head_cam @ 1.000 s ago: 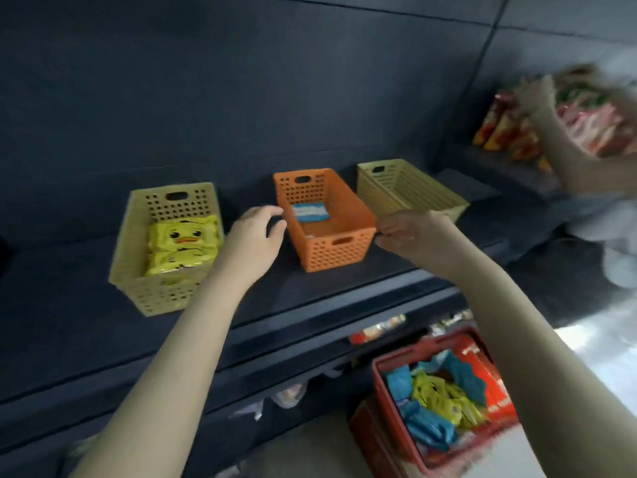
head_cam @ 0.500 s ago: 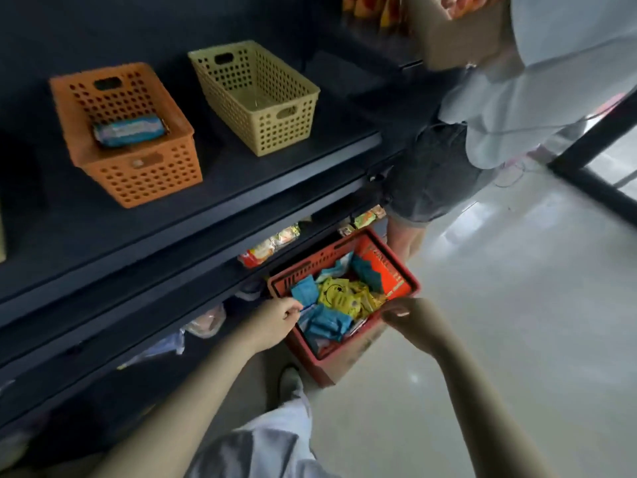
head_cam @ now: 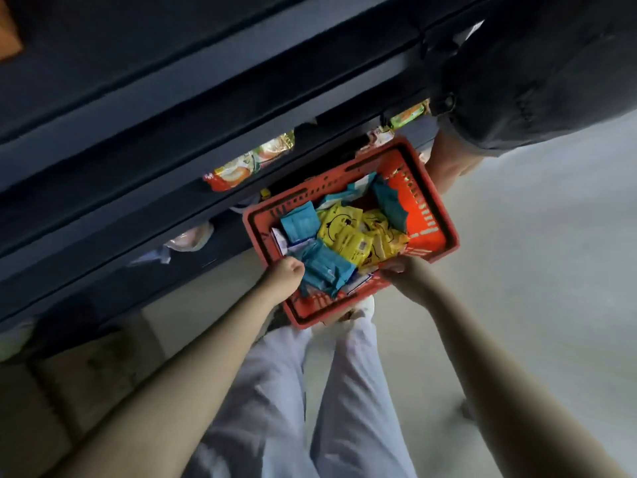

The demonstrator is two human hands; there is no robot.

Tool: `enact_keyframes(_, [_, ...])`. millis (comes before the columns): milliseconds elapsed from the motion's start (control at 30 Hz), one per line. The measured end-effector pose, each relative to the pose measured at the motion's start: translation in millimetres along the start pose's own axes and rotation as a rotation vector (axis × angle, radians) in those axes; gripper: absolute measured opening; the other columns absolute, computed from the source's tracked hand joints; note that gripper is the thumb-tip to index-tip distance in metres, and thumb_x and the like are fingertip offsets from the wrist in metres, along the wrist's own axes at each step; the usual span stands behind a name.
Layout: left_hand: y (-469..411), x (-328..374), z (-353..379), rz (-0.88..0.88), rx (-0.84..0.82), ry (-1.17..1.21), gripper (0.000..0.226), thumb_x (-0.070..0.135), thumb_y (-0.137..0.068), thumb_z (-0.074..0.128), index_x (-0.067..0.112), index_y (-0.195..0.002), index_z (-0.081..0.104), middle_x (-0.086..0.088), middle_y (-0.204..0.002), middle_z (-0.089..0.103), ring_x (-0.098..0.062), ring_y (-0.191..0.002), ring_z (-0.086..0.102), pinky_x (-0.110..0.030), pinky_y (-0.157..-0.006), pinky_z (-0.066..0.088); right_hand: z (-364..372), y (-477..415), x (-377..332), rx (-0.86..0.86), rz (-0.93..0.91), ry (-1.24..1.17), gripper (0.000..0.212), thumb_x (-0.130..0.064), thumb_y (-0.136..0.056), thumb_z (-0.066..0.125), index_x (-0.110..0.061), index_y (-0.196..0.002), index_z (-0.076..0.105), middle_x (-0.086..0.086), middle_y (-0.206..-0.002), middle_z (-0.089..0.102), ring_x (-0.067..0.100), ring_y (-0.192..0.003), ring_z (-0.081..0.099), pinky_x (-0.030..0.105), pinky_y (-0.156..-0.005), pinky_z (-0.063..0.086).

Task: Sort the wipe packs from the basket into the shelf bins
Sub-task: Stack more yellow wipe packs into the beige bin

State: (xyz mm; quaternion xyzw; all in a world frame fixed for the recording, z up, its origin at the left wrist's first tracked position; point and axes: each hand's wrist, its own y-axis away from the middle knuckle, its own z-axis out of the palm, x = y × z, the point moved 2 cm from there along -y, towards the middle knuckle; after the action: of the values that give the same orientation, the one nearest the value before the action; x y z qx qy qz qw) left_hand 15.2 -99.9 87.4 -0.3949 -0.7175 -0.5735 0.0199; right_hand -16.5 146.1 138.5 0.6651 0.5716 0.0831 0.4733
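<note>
Both hands are down at the red basket (head_cam: pixel 425 219), which stands on the floor (head_cam: pixel 517 288) at the foot of the dark shelf (head_cam: pixel 172 98), just past the person's own legs. The left hand (head_cam: pixel 283 274) sits at the basket's 7 o'clock corner, fingers curled and knuckles against a teal pack (head_cam: pixel 324 270); whether it already pinches the wrapper cannot be told. The right hand (head_cam: pixel 401 276) is at the 5 o'clock rim with its fingertips hidden among the yellow packs (head_cam: pixel 341 229), so its hold cannot be told either. The step in hand looks like picking the next packs, and the basket holds a loose heap of teal and yellow ones, so much sorting remains. The next move calls for a firm hold on one pack per hand, then a lift up toward 11 o'clock, where only an orange bin corner (head_cam: pixel 8 36) shows. A second person (head_cam: pixel 534 63) stands at the basket's 1 o'clock, close enough to crowd the lift.
</note>
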Motion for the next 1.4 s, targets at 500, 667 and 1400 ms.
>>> enact_keyframes(500, [-127.6, -33.0, 86.1, -0.136, 0.330, -0.107, 0.059, 0.040, -0.083, 0.069, 0.013, -0.133, 0.054, -0.017, -0.131, 0.043, -0.030, -0.123, 0.044, -0.029, -0.102, 0.034, 59.5, -189.2, 61.3, -0.096, -0.001, 0.049, 0.055, -0.035, -0.092, 0.060, -0.021, -0.143, 0.043, 0.012, -0.132, 0.056, 0.028, -0.110, 0.059, 0.030, -0.083, 0.047])
enact_keyframes(667, [-127.6, -35.6, 86.8, -0.114, 0.319, -0.087, 0.061, 0.041, -0.078, 0.076, 0.012, -0.127, 0.053, -0.013, -0.132, 0.040, -0.028, -0.120, 0.047, -0.032, -0.095, 0.041, 65.4, -197.5, 70.4, -0.054, 0.050, -0.068, 0.057, -0.035, -0.088, 0.066, -0.018, -0.139, 0.048, 0.008, -0.123, 0.061, 0.023, -0.102, 0.060, 0.027, -0.078, 0.044])
enact_keyframes(1400, [66.8, 62.3, 0.4, 0.072, 0.286, 1.024, 0.020, 0.016, -0.092, 0.063, 0.016, -0.111, 0.057, -0.010, -0.118, 0.066, -0.030, -0.105, 0.066, -0.041, -0.089, 0.055, -97.7, -7.5, -20.9, 0.237, -0.221, -1.055, 0.015, -0.020, -0.086, 0.070, -0.017, -0.099, 0.063, -0.001, -0.081, 0.070, 0.017, -0.065, 0.066, 0.036, -0.062, 0.055])
